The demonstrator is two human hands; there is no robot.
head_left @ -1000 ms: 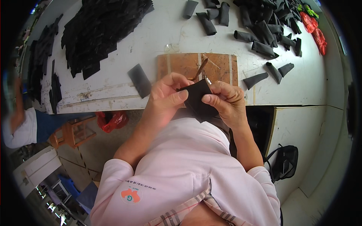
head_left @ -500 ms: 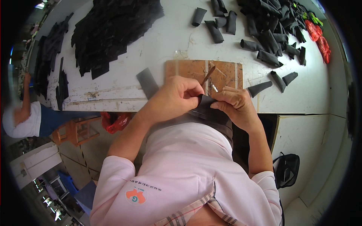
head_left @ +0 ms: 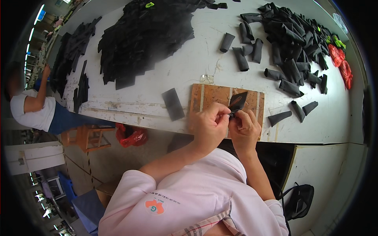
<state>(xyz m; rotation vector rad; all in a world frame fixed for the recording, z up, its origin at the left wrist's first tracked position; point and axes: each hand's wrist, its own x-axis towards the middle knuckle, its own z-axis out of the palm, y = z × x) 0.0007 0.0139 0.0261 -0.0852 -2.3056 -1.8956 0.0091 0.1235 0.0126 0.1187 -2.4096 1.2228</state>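
My left hand and my right hand meet above a wooden board at the table's front edge. Both pinch the lower end of a small black fabric piece, whose far end stands up beyond the fingers. A thin brown streak shows against that fabric; whether it is a tool or part of the piece, I cannot tell. To the left of the board, a flat dark grey fabric rectangle lies on the white table. Several rolled black fabric tubes rest to the right.
A large spread of black fabric pieces covers the back left. More black tubes are heaped at the back right, beside red plastic bags. A person stands at far left near a wooden stool.
My hands have moved closer together, and the black fabric now points up and away instead of lying toward my body. The view has shifted, so the table appears lower and further right.
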